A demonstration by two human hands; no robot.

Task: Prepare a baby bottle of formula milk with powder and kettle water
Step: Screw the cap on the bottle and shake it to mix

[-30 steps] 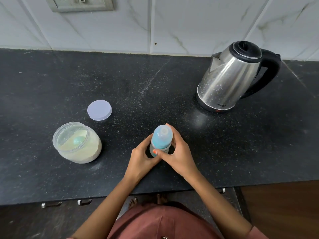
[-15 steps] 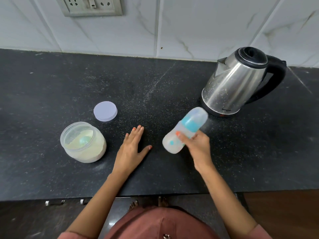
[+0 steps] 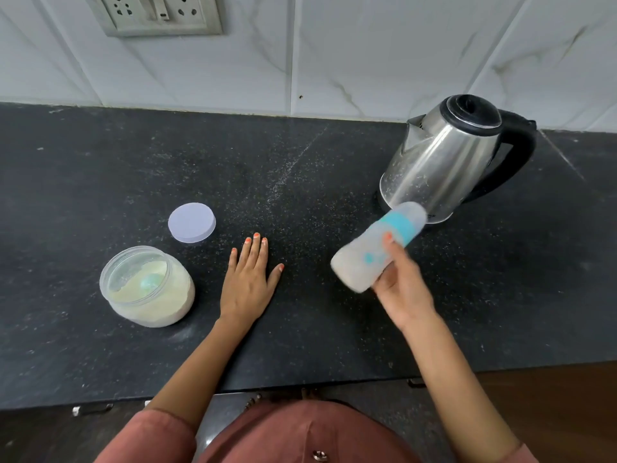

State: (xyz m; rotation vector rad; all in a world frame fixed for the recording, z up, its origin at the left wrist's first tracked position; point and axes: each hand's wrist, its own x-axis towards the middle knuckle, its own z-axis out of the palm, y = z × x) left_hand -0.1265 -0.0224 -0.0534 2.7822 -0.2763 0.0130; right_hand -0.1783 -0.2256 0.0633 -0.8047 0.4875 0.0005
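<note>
The frosted plastic baby bottle with the teal collar and clear cap (image 3: 379,245) is off the counter, tilted, cap end up and away towards the kettle, base low and towards me. Its outline is blurred, so I judge I am shaking it to mix powder and water. To do that well I would keep a firm wrap around the middle of the body, keep the swings short, and watch the collar for leaks; the cap looks seated, though I cannot confirm the seal.

My right hand (image 3: 400,289) holds it from below and behind, with one finger over the front of the body just under the collar. My left hand (image 3: 248,279) lies flat and spread on the black speckled stone counter (image 3: 100,182), holding nothing, well apart from the bottle.

The steel electric kettle with the black handle (image 3: 444,158) stands just behind the cap end. Beyond my left hand sit the open clear tub of pale formula powder (image 3: 147,287), a teal scoop (image 3: 151,283) inside, and its round white lid (image 3: 191,222).
</note>
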